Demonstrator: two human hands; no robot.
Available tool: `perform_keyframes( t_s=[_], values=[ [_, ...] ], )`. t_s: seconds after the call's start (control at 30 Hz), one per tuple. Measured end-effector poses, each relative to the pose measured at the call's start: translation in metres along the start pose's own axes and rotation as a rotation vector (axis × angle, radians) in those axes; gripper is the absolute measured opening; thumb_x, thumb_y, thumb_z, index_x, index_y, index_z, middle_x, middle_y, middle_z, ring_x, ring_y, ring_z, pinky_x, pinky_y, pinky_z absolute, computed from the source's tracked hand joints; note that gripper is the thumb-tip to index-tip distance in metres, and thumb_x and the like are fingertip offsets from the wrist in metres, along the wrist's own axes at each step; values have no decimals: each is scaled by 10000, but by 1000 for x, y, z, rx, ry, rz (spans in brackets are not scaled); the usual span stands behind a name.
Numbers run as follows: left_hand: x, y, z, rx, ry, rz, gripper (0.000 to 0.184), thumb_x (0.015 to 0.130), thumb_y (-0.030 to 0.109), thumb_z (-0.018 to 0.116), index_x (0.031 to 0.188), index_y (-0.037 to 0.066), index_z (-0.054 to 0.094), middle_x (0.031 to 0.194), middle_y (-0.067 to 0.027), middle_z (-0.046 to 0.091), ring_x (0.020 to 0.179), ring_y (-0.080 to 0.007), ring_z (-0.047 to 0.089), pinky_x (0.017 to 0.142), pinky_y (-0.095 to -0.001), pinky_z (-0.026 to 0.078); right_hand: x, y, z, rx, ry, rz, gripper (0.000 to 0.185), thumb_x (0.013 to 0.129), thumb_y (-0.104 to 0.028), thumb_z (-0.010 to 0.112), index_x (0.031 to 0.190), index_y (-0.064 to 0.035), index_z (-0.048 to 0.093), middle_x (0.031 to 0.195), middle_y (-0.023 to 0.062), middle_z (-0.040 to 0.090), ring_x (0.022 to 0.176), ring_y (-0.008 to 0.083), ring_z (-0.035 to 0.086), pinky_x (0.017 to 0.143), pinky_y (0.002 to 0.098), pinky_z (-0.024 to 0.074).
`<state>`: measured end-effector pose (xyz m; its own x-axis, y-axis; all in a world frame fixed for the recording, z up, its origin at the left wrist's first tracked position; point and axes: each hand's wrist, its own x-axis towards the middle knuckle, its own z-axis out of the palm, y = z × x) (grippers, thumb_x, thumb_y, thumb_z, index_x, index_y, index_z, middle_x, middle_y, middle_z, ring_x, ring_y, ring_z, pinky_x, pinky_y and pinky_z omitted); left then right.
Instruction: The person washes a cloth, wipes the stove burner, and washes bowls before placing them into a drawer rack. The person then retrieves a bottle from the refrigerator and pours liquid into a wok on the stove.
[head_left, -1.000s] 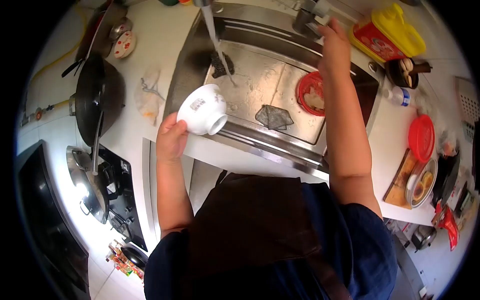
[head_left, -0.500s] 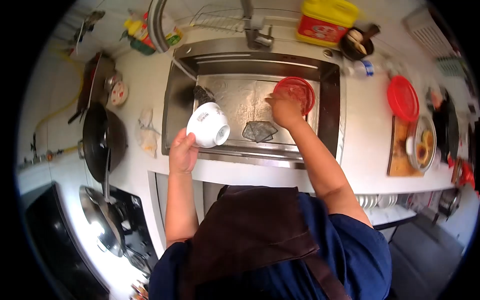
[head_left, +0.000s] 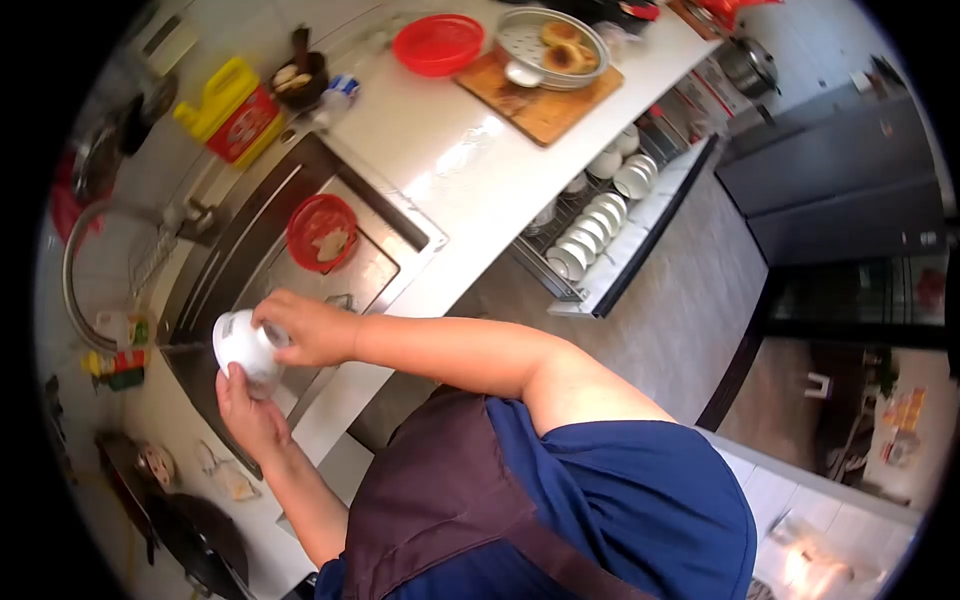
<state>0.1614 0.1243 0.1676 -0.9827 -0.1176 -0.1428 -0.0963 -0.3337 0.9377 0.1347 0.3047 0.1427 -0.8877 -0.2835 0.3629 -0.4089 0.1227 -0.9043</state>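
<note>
A white bowl (head_left: 240, 345) is tilted on its side over the near left part of the steel sink (head_left: 365, 195), its foot turned toward my right hand. My left hand (head_left: 252, 420) grips it from below, with the thumb along its outer wall. The fingers of my right hand (head_left: 312, 330) close around the foot of the same bowl. Beyond my hands, a red basin (head_left: 296, 235) stands in the sink with a pale, crumpled thing (head_left: 330, 244) inside. Part of a grey cloth (head_left: 341, 301) shows beside my right wrist.
An open drawer (head_left: 640, 265) holds several white dishes (head_left: 595, 235) to the right, below counter height. On the counter are a wooden board (head_left: 540, 118), a steamer tray (head_left: 520, 45) with buns, another red basin (head_left: 437, 45) and a yellow jug (head_left: 225, 105). A curved faucet (head_left: 72, 270) stands left.
My view has swung right, bringing the open drawer into sight. My right hand has left the red basin and taken hold of the bowl's foot; my left hand still holds the bowl.
</note>
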Motion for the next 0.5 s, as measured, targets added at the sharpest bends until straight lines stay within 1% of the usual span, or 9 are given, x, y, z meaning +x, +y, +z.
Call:
perform_keyframes(
  t_s=[0.03, 0.07, 0.13, 0.2, 0.3, 0.33, 0.37, 0.43, 0.5],
  values=[
    [-4, 8, 9, 31, -7, -6, 295, 952, 154, 483, 1162, -51, 510, 1103, -137, 589, 1010, -201, 573, 904, -333, 424, -4, -8, -7, 44, -20, 33, 427, 717, -115, 677, 1111, -73, 518, 1100, 152, 479, 1005, 295, 525, 820, 346, 487],
    [-9, 18, 23, 54, -39, -4, 304, 953, 160, 481, 1167, -53, 507, 1104, -136, 587, 1009, -200, 571, 906, -335, 422, -9, -12, -13, 44, 21, 8, 429, 706, -121, 696, 1094, -71, 518, 1070, 134, 478, 954, 260, 537, 774, 329, 506],
    [-32, 25, 63, 105, -89, 1, 320, 955, 171, 478, 1177, -59, 500, 1105, -133, 583, 1007, -198, 567, 910, -338, 417, -29, -21, -42, 116, 89, -9, 437, 704, -115, 700, 1099, -74, 518, 1061, 119, 479, 944, 246, 541, 776, 322, 510],
    [-47, 15, 87, 109, -267, 5, 354, 951, 202, 486, 1186, -63, 495, 1108, -124, 578, 1011, -192, 557, 912, -336, 410, -58, -34, -76, 170, 158, -55, 454, 701, -86, 709, 1112, -81, 518, 1066, 98, 482, 947, 220, 543, 789, 304, 510],
    [-71, -9, 130, 170, -594, 35, 425, 921, 262, 533, 1186, -68, 495, 1098, -94, 567, 1016, -167, 526, 914, -321, 391, -121, -42, -141, 58, 252, -128, 483, 698, -51, 718, 1140, -62, 524, 1144, 111, 485, 1004, 216, 535, 799, 287, 501],
    [-75, -28, 140, 200, -679, 33, 416, 927, 243, 519, 1195, -73, 488, 1120, -113, 566, 1034, -187, 533, 932, -332, 391, -147, -46, -164, -28, 327, -156, 481, 695, -58, 724, 1140, -55, 542, 1147, 119, 496, 1030, 239, 529, 834, 303, 486],
    [-79, -42, 153, 228, -762, 34, 407, 933, 224, 505, 1204, -79, 482, 1142, -132, 564, 1053, -206, 539, 951, -343, 391, -173, -50, -188, -130, 363, -114, 460, 682, -64, 713, 1111, -64, 546, 1139, 132, 485, 1023, 258, 514, 838, 322, 468],
    [-100, -62, 202, 292, -803, 3, 347, 915, 170, 496, 1170, -64, 508, 1102, -137, 586, 1035, -206, 548, 950, -341, 394, -228, -53, -235, -348, 427, -19, 442, 689, -74, 712, 1103, -65, 558, 1143, 141, 494, 1067, 276, 507, 884, 336, 447],
    [-116, -89, 236, 387, -794, -51, 201, 908, 128, 490, 1013, -17, 582, 995, -119, 621, 950, -197, 574, 918, -335, 421, -282, -45, -278, -428, 529, 61, 471, 682, -56, 717, 1120, -69, 544, 1142, 134, 499, 1055, 274, 513, 880, 337, 451]
  ],
)
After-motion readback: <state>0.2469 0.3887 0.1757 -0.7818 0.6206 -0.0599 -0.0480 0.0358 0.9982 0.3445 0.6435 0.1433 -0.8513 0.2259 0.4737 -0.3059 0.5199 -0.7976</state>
